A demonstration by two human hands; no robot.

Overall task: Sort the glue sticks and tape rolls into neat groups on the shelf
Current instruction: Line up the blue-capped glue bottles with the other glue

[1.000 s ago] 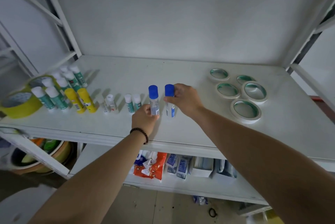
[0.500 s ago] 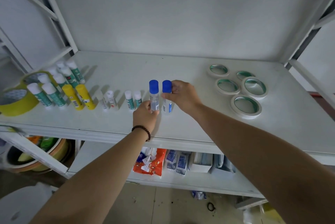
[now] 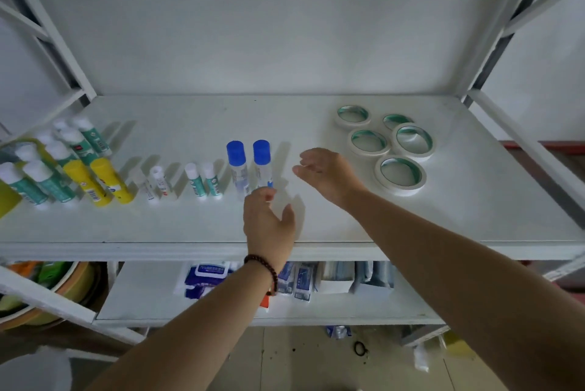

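Note:
Two blue-capped glue sticks [image 3: 236,166] [image 3: 262,162] stand upright side by side mid-shelf, ending a row of small white-capped sticks [image 3: 204,180], two yellow sticks [image 3: 109,180] and several green-labelled sticks [image 3: 47,181] at the left. Several white tape rolls [image 3: 400,174] lie flat in a cluster at the right. My left hand [image 3: 267,226] hovers just in front of the blue-capped pair, fingers apart, holding nothing. Just right of that pair, my right hand [image 3: 326,174] is open and empty, between the sticks and the rolls.
The white shelf [image 3: 190,226] has a front edge just below my left hand. A large yellow tape roll [image 3: 6,197] sits at the far left edge. A lower shelf holds packets and boxes [image 3: 335,276]. White frame struts rise at both sides.
Both hands have let go of the blue-capped glue sticks, which now stand together. My left hand drew back toward me and my right hand moved off to the right.

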